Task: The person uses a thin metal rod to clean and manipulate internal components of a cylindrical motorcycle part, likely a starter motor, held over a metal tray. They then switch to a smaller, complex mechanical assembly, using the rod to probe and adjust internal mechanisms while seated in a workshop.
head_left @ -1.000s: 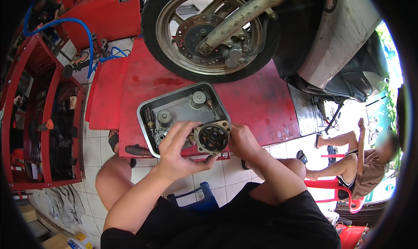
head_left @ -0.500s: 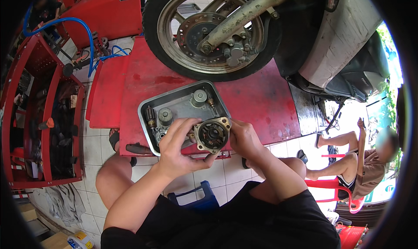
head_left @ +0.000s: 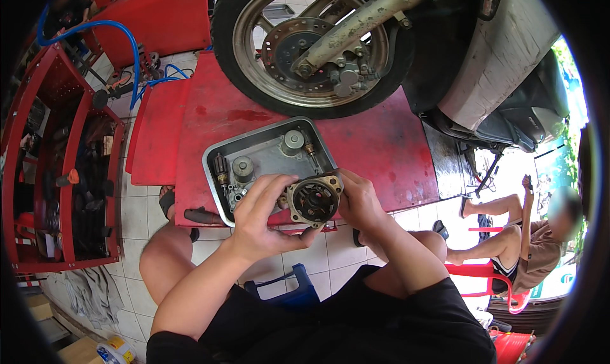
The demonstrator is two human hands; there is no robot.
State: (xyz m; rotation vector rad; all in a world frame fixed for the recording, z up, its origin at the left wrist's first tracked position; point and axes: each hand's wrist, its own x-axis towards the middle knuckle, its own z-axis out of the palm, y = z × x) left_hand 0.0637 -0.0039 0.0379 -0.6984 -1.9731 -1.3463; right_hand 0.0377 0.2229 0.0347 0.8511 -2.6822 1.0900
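Above the near edge of the metal tray (head_left: 323, 141), I hold up a round, flanged metal housing (head_left: 314, 202). Its open mouth faces me, showing a dark hollow with a round part deep in the middle. My left hand (head_left: 264, 214) grips its left side, thumb under the lower rim and fingers along the upper left. From the right, my right hand (head_left: 359, 199) grips the housing, with some fingertips hidden behind it. Inside the tray lie two armatures, one at the left (head_left: 220, 168) and one at the right (head_left: 310, 149), plus two round metal cans (head_left: 243, 167) (head_left: 293, 141).
The tray rests on a red lift platform (head_left: 381, 148), below a motorcycle's front wheel (head_left: 311, 46). A dark-handled tool (head_left: 202, 216) lies at the platform's near edge. Red shelving (head_left: 60, 167) stands left, a blue stool (head_left: 295, 288) below me. Another person (head_left: 540, 237) sits at right.
The housing has tilted slightly in my hands, so its opening shows more of the dark inside. Both hands keep their grip, and the tray parts lie as before.
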